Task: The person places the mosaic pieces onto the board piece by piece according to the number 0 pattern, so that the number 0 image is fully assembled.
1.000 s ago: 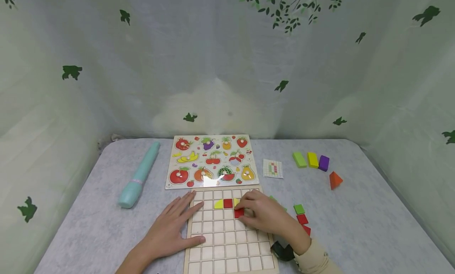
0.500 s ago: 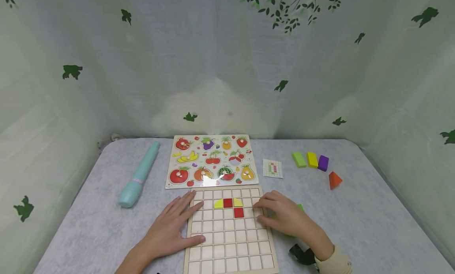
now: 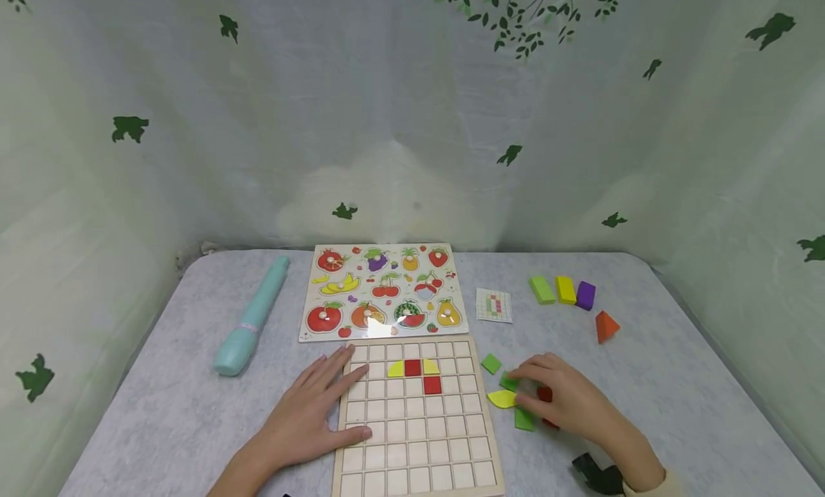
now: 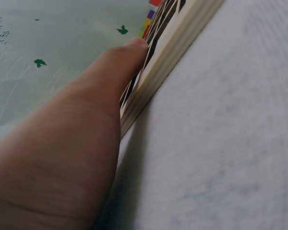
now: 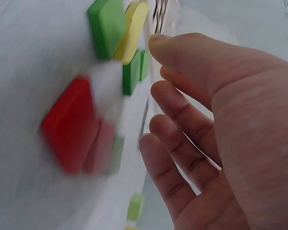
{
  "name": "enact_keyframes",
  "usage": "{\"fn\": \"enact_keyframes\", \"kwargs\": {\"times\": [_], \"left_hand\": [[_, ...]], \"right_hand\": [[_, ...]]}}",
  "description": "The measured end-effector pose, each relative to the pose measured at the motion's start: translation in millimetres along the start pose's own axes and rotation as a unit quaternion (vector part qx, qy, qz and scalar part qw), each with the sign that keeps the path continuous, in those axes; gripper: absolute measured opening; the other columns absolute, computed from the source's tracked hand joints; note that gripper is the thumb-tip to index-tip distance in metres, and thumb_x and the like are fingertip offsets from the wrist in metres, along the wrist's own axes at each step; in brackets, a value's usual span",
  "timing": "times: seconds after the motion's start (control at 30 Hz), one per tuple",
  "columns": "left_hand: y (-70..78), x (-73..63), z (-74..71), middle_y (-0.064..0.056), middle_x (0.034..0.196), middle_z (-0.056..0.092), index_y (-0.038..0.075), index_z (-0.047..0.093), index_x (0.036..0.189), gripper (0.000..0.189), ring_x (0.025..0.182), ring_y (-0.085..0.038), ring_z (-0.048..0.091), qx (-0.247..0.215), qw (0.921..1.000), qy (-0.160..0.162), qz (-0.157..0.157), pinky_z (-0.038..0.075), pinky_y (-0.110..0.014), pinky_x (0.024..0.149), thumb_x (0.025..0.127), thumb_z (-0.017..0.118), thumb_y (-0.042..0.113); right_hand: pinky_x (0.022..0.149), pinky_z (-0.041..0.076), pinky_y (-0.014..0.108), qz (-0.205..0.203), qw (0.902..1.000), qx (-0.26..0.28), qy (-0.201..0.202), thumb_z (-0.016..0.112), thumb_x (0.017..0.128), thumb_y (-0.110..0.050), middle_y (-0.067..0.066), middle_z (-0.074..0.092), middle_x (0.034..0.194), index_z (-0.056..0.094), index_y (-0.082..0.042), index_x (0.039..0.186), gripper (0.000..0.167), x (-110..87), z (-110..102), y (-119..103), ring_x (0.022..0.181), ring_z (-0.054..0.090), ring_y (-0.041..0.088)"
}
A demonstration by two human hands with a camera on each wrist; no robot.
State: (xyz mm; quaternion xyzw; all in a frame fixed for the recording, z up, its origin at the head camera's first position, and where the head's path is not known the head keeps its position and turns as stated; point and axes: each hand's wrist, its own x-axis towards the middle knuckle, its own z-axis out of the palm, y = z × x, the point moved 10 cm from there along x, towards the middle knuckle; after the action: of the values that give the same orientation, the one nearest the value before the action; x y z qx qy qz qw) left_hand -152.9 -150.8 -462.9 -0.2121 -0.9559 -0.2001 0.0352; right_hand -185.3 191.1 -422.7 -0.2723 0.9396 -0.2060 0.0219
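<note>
My left hand (image 3: 309, 418) lies spread along the left edge of a wooden grid board (image 3: 387, 475), its fingers and thumb over the cells. In the left wrist view the thumb (image 4: 129, 52) rests at the board's edge. Set in the upper cells are two red squares (image 3: 432, 385) and two yellow curved pieces (image 3: 396, 369). Right of the board, my right hand (image 3: 576, 404) hovers over loose tiles, partly covering them. Among them are a yellow leaf-shaped piece (image 3: 501, 399), green squares (image 3: 491, 363) and red squares (image 5: 69, 127). The right wrist view shows its fingers parted, holding nothing.
A fruit puzzle board (image 3: 354, 307) lies behind the grid, beside a small pattern card (image 3: 494, 306). Light green (image 3: 542, 290), yellow (image 3: 566, 290) and purple blocks (image 3: 586, 296) and an orange triangular block (image 3: 606, 327) are at back right. A teal tapered object (image 3: 248, 325) lies left.
My right hand has left the grid and moved right to the loose tiles, uncovering the second yellow curved piece and the red square below it. The left hand stays put.
</note>
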Motion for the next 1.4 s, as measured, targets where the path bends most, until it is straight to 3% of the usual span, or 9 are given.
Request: {"fn": "enact_keyframes", "kwargs": {"times": [0.5,0.87,1.2,1.4], "left_hand": [[0.2,-0.8,-1.6,-0.005,0.170,0.028,0.028,0.047,0.156,0.093,0.155,-0.028,0.032,0.003,1.0000,0.002,0.003,0.021,-0.046,0.125,0.082,0.059,0.084],[1.1,-0.5,-2.5,-0.005,0.170,0.028,0.029,0.047,0.156,0.093,0.154,-0.030,0.032,-0.003,1.0000,-0.003,-0.003,0.022,-0.047,0.124,0.082,0.058,0.084],[0.7,0.0,-3.6,-0.005,0.170,0.028,0.028,0.047,0.156,0.093,0.154,-0.031,0.032,-0.003,1.0000,-0.007,-0.003,0.022,-0.049,0.125,0.082,0.058,0.084],[2.2,-0.8,-4.1,-0.005,0.170,0.028,0.028,0.048,0.155,0.092,0.154,-0.030,0.033,-0.006,1.0000,-0.003,0.001,0.022,-0.047,0.125,0.082,0.060,0.083]], "right_hand": [[0.078,0.058,0.026,0.032,0.9991,-0.025,0.013,0.087,0.083,-0.022,-0.018,0.067,0.105,0.077,-0.027,0.109,0.028,-28.9,-9.2,33.4,0.093,0.057,0.004],[0.081,0.061,0.029,0.090,0.9953,-0.034,0.003,0.087,0.080,-0.012,-0.011,0.067,0.108,0.078,-0.026,0.109,0.033,-42.4,-16.4,57.1,0.097,0.060,0.010],[0.077,0.059,0.024,0.072,0.9967,-0.024,0.028,0.089,0.080,-0.014,-0.016,0.067,0.106,0.077,-0.027,0.110,0.035,-38.7,-21.2,54.4,0.090,0.057,0.003],[0.079,0.059,0.027,0.019,0.9997,0.004,0.018,0.085,0.086,-0.020,-0.016,0.067,0.107,0.077,-0.024,0.113,0.029,-16.0,-17.1,26.4,0.094,0.059,0.006]]}}
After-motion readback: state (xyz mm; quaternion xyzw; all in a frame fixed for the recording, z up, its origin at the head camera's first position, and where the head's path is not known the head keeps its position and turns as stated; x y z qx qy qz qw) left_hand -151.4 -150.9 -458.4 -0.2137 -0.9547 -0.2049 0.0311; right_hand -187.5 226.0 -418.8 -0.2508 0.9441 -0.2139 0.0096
